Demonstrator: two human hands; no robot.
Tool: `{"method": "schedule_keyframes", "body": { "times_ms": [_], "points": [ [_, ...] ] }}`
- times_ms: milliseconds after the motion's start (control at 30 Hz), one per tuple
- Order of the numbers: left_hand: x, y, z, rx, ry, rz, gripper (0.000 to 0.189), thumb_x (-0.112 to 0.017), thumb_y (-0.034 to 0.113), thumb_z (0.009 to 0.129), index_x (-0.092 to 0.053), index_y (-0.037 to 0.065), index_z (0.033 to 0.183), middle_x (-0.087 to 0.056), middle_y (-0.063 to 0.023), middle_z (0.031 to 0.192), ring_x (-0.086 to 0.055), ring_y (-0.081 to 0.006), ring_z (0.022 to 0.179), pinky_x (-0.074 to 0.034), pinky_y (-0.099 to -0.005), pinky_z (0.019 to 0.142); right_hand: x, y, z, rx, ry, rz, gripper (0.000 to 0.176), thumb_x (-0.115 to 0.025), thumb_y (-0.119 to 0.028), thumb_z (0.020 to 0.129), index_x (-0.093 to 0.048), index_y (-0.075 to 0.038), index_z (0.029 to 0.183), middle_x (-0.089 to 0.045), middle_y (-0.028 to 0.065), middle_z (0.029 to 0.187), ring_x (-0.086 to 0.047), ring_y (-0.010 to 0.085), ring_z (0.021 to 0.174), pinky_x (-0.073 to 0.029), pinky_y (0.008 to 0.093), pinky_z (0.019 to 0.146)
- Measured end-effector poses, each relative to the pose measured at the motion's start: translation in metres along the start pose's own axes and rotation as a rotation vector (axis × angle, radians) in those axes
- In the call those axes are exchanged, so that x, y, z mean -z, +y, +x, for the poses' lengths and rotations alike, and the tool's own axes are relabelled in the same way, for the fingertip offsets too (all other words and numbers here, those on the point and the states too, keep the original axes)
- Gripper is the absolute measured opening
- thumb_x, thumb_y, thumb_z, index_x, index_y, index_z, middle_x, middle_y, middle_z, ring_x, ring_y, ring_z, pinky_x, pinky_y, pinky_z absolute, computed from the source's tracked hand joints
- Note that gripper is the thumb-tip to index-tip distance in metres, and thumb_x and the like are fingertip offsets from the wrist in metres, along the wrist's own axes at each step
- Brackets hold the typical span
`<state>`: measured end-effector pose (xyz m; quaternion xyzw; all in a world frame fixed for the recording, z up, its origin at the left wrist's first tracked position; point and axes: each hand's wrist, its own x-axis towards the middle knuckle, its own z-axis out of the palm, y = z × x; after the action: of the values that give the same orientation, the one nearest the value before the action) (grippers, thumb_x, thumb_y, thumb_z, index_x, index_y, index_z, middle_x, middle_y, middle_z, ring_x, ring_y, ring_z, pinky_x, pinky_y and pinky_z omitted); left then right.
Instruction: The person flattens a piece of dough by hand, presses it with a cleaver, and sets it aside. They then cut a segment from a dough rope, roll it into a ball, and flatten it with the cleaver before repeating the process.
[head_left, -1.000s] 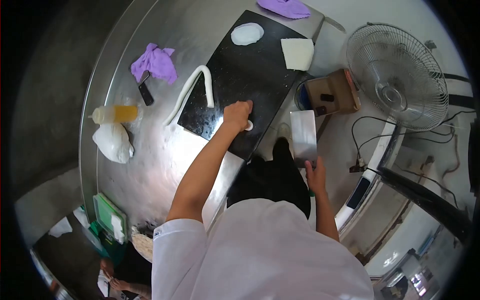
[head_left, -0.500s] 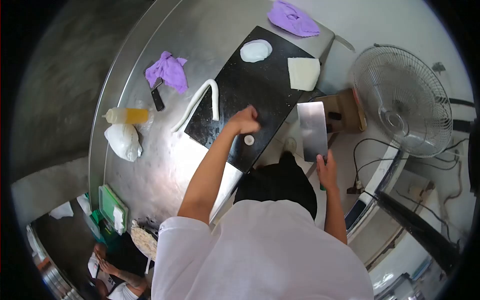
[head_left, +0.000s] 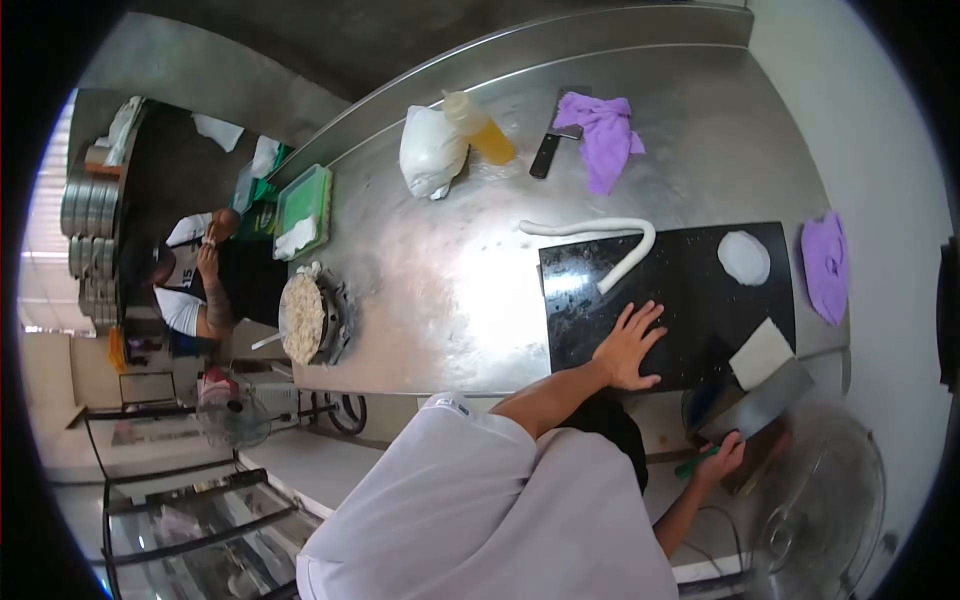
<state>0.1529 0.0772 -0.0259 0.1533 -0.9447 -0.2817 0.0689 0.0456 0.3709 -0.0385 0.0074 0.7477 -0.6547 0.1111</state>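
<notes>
My left hand (head_left: 630,348) lies flat with fingers spread on a black board (head_left: 690,310), near its front edge. A long rope of white dough (head_left: 630,262) is bent over the board's left corner, just beyond that hand. In my right hand (head_left: 722,458) is a cleaver (head_left: 765,402) by its green handle, its broad blade held off the board's front right corner. Beside the blade sits a square off-white piece (head_left: 760,352), of a kind I cannot make out. A rounded white lump (head_left: 744,258) rests at the board's right. Whatever is under my left palm is hidden.
Purple cloths (head_left: 608,140) (head_left: 825,268), a black-handled knife (head_left: 545,156), a bottle of yellow liquid (head_left: 480,130) and a white bag (head_left: 432,152) lie about the steel table (head_left: 450,290). A pan of pale food (head_left: 303,318) stands left, near another person (head_left: 195,270). A fan (head_left: 825,505) is at right.
The camera view has turned toward the left. My left hand went from closed to spread flat on the board. The small white round piece beside it no longer shows. The cleaver stays in my right hand.
</notes>
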Motion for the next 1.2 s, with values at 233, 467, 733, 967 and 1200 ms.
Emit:
{"method": "schedule_keyframes", "body": {
  "times_ms": [233, 467, 733, 967, 1200],
  "points": [
    [0.009, -0.002, 0.012, 0.016, -0.151, 0.02, 0.087, -0.076, 0.058, 0.07, -0.055, 0.004, 0.136, -0.027, -0.0224, 0.162, -0.017, -0.0384, 0.154, -0.01, -0.0604, 0.123, -0.013, 0.014, 0.062, -0.046, 0.036, -0.027, 0.037, -0.056, -0.037, 0.105, -0.053, -0.001, 0.097, -0.051, 0.0051, 0.077, -0.051, 0.0131, 0.055, -0.041, 0.027, 0.044],
    [0.006, -0.001, 0.014, 0.022, -0.295, 0.007, 0.09, -0.074, 0.068, 0.068, -0.062, 0.004, 0.129, -0.025, -0.0203, 0.165, -0.017, -0.0371, 0.155, -0.008, -0.0646, 0.121, -0.022, 0.013, 0.078, -0.163, 0.114, -0.028, 0.035, -0.056, -0.037, 0.105, -0.054, -0.004, 0.095, -0.052, 0.0031, 0.076, -0.049, 0.011, 0.051, -0.039, 0.026, 0.043],
    [-0.002, -0.003, 0.009, -0.021, -0.27, -0.033, 0.092, -0.071, 0.074, 0.067, -0.063, 0.003, 0.124, -0.028, -0.0193, 0.164, -0.02, -0.0369, 0.154, -0.009, -0.069, 0.118, -0.031, -0.002, 0.081, -0.141, 0.038, -0.06, 0.034, -0.056, -0.037, 0.106, -0.052, -0.006, 0.09, -0.053, 0.0018, 0.073, -0.049, 0.0099, 0.05, -0.039, 0.0259, 0.043],
    [0.003, -0.003, 0.007, -0.092, -0.222, -0.052, 0.085, -0.069, 0.067, 0.075, -0.061, 0.003, 0.131, -0.027, -0.0182, 0.165, -0.018, -0.0381, 0.155, -0.006, -0.0703, 0.119, -0.039, -0.014, 0.041, -0.081, 0.125, -0.195, 0.035, -0.057, -0.037, 0.105, -0.053, -0.007, 0.088, -0.052, 0.0009, 0.071, -0.047, 0.0095, 0.052, -0.04, 0.025, 0.045],
    [-0.014, -0.012, 0.005, -0.211, 0.053, -0.136, 0.07, -0.074, 0.053, 0.073, -0.063, 0.004, 0.121, -0.036, -0.0167, 0.16, -0.022, -0.0397, 0.153, -0.006, -0.0726, 0.118, -0.036, -0.033, -0.078, -0.068, 0.185, -0.262, 0.033, -0.056, -0.037, 0.105, -0.056, -0.006, 0.095, -0.053, 0.0013, 0.072, -0.05, 0.0101, 0.051, -0.041, 0.0271, 0.045]
  ]
}}
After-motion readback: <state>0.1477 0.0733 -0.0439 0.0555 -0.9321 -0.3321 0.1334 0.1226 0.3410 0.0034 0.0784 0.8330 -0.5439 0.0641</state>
